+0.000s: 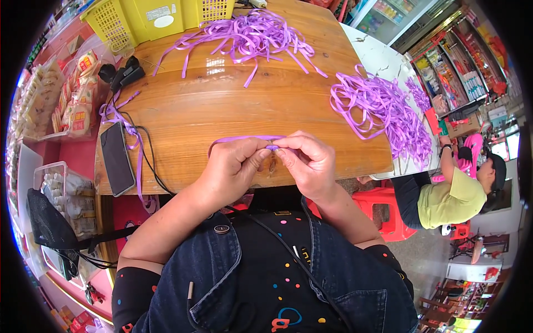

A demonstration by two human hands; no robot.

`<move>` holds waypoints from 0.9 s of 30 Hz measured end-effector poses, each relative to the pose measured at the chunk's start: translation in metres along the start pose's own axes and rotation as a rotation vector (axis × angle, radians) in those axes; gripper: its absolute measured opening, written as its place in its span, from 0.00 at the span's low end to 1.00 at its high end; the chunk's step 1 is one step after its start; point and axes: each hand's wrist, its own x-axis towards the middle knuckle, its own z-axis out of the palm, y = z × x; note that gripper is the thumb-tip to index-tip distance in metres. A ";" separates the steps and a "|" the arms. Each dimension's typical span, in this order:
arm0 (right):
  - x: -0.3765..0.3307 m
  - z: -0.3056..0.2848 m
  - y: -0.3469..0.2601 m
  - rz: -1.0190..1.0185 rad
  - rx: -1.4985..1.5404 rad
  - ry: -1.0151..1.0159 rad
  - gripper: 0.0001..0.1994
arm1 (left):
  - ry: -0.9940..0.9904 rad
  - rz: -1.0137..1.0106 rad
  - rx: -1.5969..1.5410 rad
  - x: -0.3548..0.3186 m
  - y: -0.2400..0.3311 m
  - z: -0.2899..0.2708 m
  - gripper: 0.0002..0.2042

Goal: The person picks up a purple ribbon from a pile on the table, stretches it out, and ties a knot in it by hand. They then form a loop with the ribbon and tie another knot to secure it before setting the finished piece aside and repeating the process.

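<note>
Both my hands meet above the near edge of the wooden table, pinching one purple ribbon [244, 137] between the fingertips. My left hand [236, 164] is closed on it from the left, thumb against the index finger. From the other side my right hand [308, 164] grips it the same way. A small folded or knotted bit of the ribbon shows between the fingertips; which it is I cannot tell. The strap's loose length arches behind my left hand. A heap of purple ribbons [258, 36] lies at the far side of the table, and a bigger pile [388, 111] sits to the right.
A yellow plastic basket [161, 22] stands at the table's far left. A dark phone [117, 158] and a black cable lie at the left edge, beside more ribbon [114, 115]. A person in a yellow shirt [452, 200] sits at the right, near a red stool [386, 213].
</note>
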 end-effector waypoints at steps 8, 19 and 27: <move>0.002 0.005 -0.012 -0.098 -0.100 -0.009 0.05 | -0.022 0.160 0.155 -0.001 0.010 -0.006 0.03; -0.001 0.006 -0.007 -0.170 -0.135 -0.006 0.04 | -0.062 0.193 0.107 -0.002 0.004 -0.006 0.01; -0.001 0.003 -0.008 -0.173 -0.178 -0.058 0.03 | -0.111 0.182 0.145 -0.005 0.000 -0.006 0.01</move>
